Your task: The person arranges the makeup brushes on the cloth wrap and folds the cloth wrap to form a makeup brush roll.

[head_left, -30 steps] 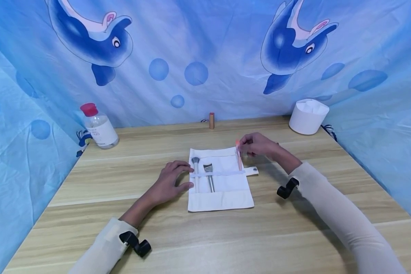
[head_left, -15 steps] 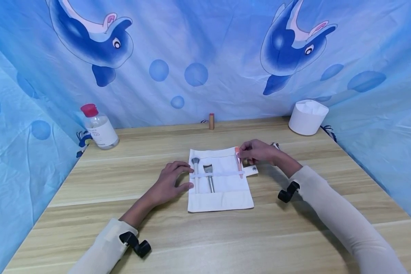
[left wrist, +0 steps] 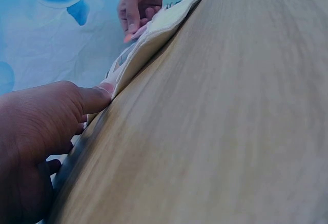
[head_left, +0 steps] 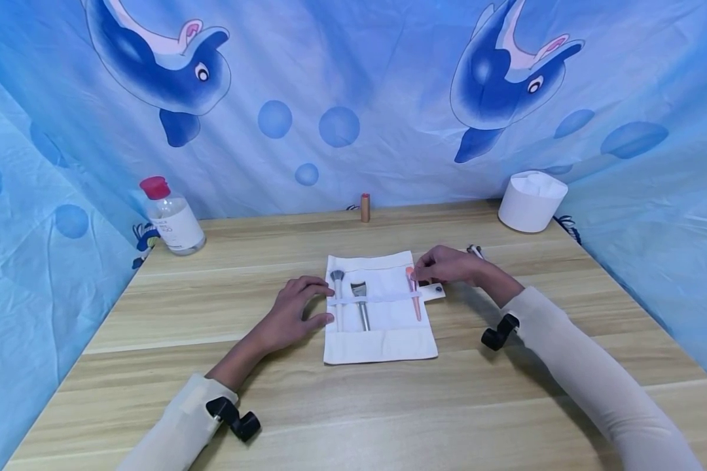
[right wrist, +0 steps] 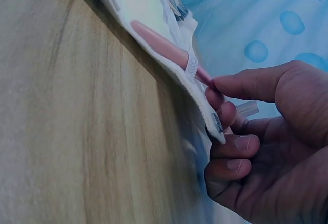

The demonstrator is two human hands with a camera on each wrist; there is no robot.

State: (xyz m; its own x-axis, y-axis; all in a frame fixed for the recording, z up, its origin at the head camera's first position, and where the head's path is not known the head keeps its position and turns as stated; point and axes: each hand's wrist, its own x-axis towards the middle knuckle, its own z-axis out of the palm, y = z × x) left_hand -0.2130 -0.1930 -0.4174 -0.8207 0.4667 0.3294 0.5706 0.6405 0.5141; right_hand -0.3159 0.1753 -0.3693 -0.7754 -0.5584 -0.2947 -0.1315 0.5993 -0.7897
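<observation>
A white cloth brush roll (head_left: 380, 348) lies unfolded on the table, an elastic band across its middle. Under the band sit a white-handled makeup brush (head_left: 338, 301) at the left and a silver makeup brush with a flat head (head_left: 361, 306) beside it. My right hand (head_left: 450, 265) pinches a pink makeup brush (head_left: 416, 305) near its orange bristle end. In the right wrist view, that brush's pink handle (right wrist: 163, 46) passes through the band at the roll's edge. My left hand (head_left: 289, 314) rests at the roll's left edge, fingers spread, thumb (left wrist: 97, 99) touching the cloth.
A clear bottle with a red cap (head_left: 178, 222) stands at the back left. A small brown tube (head_left: 365, 208) is upright at the back. At the back right is a white round container (head_left: 532, 203). Another slim item (head_left: 477, 251) lies behind my right hand. The roll's snap tab (head_left: 433, 292) sticks out rightward.
My right hand has moved toward me, sliding the pink makeup brush further down through the band. The left hand and the roll have stayed in place.
</observation>
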